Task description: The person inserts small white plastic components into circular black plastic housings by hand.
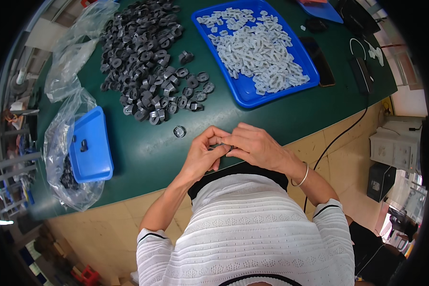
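Note:
Close together at the table's near edge, my left hand and my right hand pinch a small dark plastic part between their fingertips. Most of that part is hidden by the fingers. Just left of my hands a single round dark part lies on the green table. Farther off spreads a big heap of dark grey plastic parts, with several loose ones at its near right side. A blue tray to the right of the heap holds many small whitish plastic pieces.
On the left, a smaller blue tray with a few dark bits rests against clear plastic bags. A dark phone lies beside the large tray. A black power strip trails its cable over the right table edge.

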The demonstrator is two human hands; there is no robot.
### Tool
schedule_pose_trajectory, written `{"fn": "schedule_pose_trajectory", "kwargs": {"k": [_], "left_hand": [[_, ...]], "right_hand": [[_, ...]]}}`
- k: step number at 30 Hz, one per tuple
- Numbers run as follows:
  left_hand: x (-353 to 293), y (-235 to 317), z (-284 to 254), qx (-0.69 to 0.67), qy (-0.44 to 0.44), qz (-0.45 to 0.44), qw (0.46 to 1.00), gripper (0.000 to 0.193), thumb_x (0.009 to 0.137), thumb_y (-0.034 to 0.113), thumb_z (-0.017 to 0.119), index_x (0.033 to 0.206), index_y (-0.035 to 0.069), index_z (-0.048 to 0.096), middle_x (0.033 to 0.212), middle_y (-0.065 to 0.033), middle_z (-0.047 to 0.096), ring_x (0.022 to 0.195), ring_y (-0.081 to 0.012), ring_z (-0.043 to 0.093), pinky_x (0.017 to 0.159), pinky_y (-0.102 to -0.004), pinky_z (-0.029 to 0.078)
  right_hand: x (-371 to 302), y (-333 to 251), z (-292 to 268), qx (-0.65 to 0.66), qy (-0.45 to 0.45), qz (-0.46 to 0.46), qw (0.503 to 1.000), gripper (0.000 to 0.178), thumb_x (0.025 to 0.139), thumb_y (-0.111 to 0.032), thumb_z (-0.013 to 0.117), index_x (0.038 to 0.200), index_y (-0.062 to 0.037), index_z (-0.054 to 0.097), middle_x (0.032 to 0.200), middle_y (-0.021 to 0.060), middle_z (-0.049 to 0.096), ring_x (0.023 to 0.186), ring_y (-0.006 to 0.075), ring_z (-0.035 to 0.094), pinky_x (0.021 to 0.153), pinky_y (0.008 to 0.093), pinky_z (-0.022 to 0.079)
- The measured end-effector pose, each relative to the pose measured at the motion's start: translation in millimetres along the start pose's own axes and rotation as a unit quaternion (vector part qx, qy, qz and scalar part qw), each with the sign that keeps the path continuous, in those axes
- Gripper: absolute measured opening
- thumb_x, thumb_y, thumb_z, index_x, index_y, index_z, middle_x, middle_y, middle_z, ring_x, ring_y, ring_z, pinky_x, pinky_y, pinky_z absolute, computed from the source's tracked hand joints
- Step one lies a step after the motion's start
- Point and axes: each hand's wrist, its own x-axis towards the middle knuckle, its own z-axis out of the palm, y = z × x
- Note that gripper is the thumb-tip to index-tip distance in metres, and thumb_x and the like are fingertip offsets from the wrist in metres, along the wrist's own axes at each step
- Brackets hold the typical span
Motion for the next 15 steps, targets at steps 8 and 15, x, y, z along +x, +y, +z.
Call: {"fn": "schedule_pose_trajectory", "kwargs": {"k": [8,15], "left_hand": [[-3,-3,0,-0.035,0.006,-0.008,0.999,0.015,0.091,0.003,0.056,0.106,0.002,0.055,0.084,-0.0045,0.066,0.042,-0.0036,0.043,0.037,-0.0180,0.030],[-7,-4,-2,-0.028,-0.003,0.020,0.999,0.025,0.094,0.007,0.055,0.119,0.003,0.054,0.087,-0.0039,0.066,0.046,-0.0022,0.044,0.038,-0.0170,0.031]], "right_hand": [[1,0,0,0.023,-0.004,0.020,1.000,0.036,0.073,-0.006,0.076,0.107,-0.0028,0.064,0.076,0.0078,0.056,0.071,0.0253,0.051,0.065,0.0364,0.044],[-2,3,0,0.059,0.024,0.065,0.996,0.031,0.073,-0.007,0.077,0.103,-0.0014,0.067,0.076,0.0066,0.058,0.071,0.0220,0.054,0.067,0.0336,0.045]]}}
